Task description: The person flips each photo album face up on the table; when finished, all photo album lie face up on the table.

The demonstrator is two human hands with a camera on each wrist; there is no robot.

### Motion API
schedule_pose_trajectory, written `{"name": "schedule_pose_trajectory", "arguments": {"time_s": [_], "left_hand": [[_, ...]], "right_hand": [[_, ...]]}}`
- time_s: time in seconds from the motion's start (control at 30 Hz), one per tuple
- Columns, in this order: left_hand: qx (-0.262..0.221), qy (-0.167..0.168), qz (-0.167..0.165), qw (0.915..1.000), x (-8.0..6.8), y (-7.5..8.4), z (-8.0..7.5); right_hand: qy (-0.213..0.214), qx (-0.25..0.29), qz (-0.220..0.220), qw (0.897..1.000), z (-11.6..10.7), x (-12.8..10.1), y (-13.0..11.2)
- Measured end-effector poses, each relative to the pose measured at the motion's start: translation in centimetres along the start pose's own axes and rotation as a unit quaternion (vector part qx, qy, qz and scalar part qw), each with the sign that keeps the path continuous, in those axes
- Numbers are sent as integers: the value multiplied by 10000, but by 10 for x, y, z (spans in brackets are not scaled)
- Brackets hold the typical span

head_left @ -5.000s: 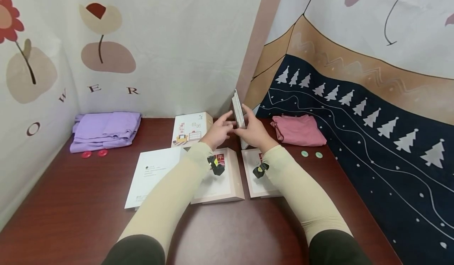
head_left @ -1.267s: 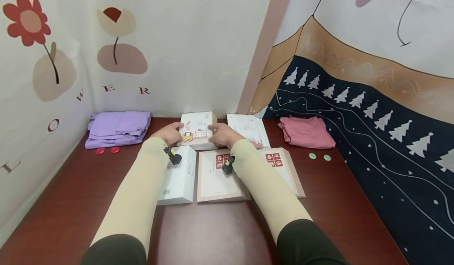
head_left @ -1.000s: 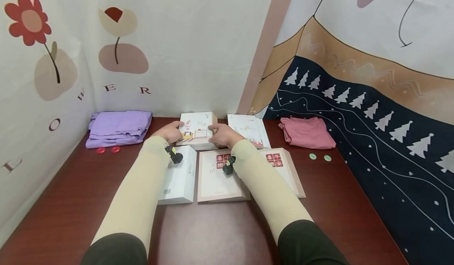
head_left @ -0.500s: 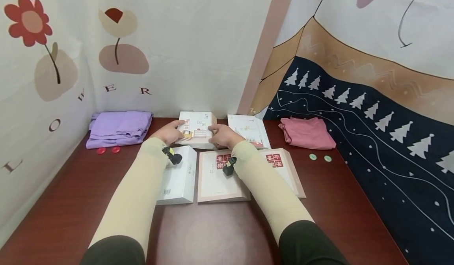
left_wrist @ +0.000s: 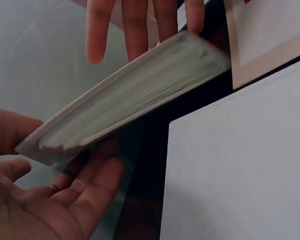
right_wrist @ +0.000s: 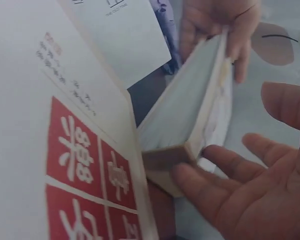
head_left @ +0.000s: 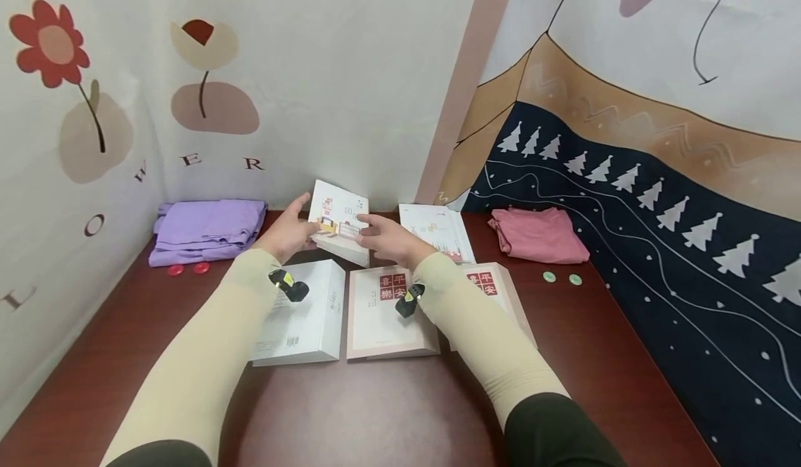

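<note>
A thick book with an illustrated white cover [head_left: 338, 218] is tilted up off the dark red table [head_left: 388, 411] near the back wall. My left hand [head_left: 289, 229] grips its left edge, with the thumb on top and the fingers [left_wrist: 85, 187] underneath. My right hand [head_left: 383, 236] touches the book's right side with straight fingers [right_wrist: 225, 182]. The book's page edges [left_wrist: 140, 95] show in the left wrist view. In the right wrist view the book [right_wrist: 190, 115] stands between both hands.
In front of the hands lie a white book [head_left: 303, 310] and two pink-bordered books with red squares [head_left: 384, 310] [head_left: 497, 290]. A thin white book [head_left: 438, 229] lies at the right. Purple cloth [head_left: 206, 227] and red buttons [head_left: 184, 269] are left; pink cloth [head_left: 538, 234] and green buttons [head_left: 560, 277] are right.
The illustrated book lay flat between my hands; now it is lifted and tilted. The thin book held upright five seconds ago lies flat at the right.
</note>
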State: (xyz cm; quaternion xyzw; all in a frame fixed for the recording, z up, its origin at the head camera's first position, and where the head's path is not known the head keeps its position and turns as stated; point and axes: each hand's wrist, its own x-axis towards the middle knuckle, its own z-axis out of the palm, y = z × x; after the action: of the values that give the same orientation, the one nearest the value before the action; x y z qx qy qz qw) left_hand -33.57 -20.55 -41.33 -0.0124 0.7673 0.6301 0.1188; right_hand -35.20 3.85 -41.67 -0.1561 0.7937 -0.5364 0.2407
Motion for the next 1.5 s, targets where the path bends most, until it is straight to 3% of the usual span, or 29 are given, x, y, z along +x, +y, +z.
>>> {"name": "schedule_pose_trajectory", "arguments": {"time_s": [0.2,0.37,0.43,0.57,0.67,0.8,0.93,1.0,1.1,1.3,1.5], "left_hand": [[-472,102,601,9970,-15,2,8],[-489,-497,1194,9904,-19,-5,14],[-267,-738,1278,9887,-17,-7,17],[119,-1082,1133,9876,-12,-9,24],[369,-1181,1076,9865,-10,-10,26],[1098,-908,990,9848,-8,-13,22],[1848,-590,499,9797,-7,-18,13],[1963,-532,266,9787,-5,-20,10],[1961,-495,173,9792,-2,-22,7],[1691,-414,246,9844,1,-25,4],[1811,-354,271,9825,-2,-25,1]], "right_hand": [[-86,712,-67,9974,8,1,4],[74,1295,-302,9911,17,-1,1],[299,1486,-428,9875,20,-1,-2],[1002,1383,-434,9844,25,0,-4],[1459,896,-198,9850,26,3,-2],[1854,267,142,9822,24,5,3],[2205,-315,315,9744,22,3,6],[2267,-535,378,9718,21,2,6],[2084,-556,489,9752,21,1,6],[1736,-325,727,9816,20,1,6],[1713,-52,845,9816,18,5,5]]}}
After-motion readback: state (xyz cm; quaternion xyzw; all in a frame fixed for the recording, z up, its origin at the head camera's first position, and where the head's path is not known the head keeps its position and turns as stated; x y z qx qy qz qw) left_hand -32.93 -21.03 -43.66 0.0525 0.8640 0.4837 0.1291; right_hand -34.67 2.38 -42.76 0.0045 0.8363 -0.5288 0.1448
